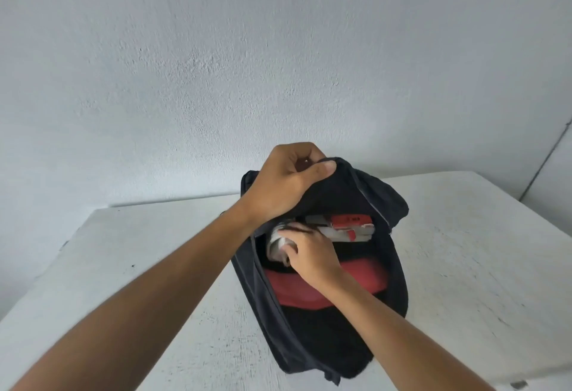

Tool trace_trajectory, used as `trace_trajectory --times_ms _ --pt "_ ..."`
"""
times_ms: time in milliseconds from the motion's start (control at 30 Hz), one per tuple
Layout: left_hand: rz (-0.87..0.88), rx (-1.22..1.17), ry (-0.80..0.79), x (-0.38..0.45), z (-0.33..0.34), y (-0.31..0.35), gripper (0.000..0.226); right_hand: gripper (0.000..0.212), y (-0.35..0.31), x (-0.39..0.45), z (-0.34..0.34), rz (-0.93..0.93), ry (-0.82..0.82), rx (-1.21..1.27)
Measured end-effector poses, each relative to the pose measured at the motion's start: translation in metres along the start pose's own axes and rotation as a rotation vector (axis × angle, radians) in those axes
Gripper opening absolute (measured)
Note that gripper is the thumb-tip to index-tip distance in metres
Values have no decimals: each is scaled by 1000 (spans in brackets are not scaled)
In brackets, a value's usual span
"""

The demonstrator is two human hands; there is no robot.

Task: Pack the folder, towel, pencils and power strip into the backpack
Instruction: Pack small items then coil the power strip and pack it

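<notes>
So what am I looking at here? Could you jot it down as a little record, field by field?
Setting: white table against a pale wall
Backpack: black, standing on the table, top open
Left hand: grips the backpack's top edge, holding it open
Right hand: reaching inside, fingers on a pale rolled item
Inside: white and red power strip; red item lower down
Pale rolled item's identity: cannot tell

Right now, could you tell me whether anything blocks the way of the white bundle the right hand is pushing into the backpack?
Nothing visible does. The left hand grips the backpack flap up, so the mouth is open, and the right hand has the white bundle already inside, beside the red-and-white item.
</notes>
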State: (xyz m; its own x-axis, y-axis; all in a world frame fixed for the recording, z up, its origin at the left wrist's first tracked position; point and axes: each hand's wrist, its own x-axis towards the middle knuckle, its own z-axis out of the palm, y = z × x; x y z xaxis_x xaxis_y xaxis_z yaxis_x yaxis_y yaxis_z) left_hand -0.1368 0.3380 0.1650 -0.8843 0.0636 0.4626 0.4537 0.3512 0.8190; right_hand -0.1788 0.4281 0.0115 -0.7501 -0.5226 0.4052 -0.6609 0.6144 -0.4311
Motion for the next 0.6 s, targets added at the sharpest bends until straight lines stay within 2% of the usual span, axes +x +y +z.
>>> trace_trajectory --times_ms 100,167,267,367,400,433,467,533,600 --pt "-28 -42 -54 -21 1 -5 17 31 -7 -5 6 43 -22 -204" --pt "-64 -83 -122 -37 1 -13 18 27 -21 -23 -7 77 -86 -215" --pt "-152 -175 -237 -64 8 -34 21 30 -44 -62 -46 56 -396 7" --pt "-259 -227 -347 -89 16 -58 17 22 -54 -89 -95 101 -720 441" --pt "-282 -212 -422 -96 20 -64 15 19 -52 -93 -110 126 -759 589" --pt "-293 -165 -504 -102 25 -69 14 17 -48 -95 -124 139 -720 708" --pt "-299 -96 -585 -108 33 -74 17 16 -41 -96 -134 156 -611 784" --pt "-277 172 -674 -121 51 -83 31 16 -20 -93 -144 225 -262 803" --pt "-243 422 -697 -127 63 -91 26 20 12 -89 -137 354 69 725"
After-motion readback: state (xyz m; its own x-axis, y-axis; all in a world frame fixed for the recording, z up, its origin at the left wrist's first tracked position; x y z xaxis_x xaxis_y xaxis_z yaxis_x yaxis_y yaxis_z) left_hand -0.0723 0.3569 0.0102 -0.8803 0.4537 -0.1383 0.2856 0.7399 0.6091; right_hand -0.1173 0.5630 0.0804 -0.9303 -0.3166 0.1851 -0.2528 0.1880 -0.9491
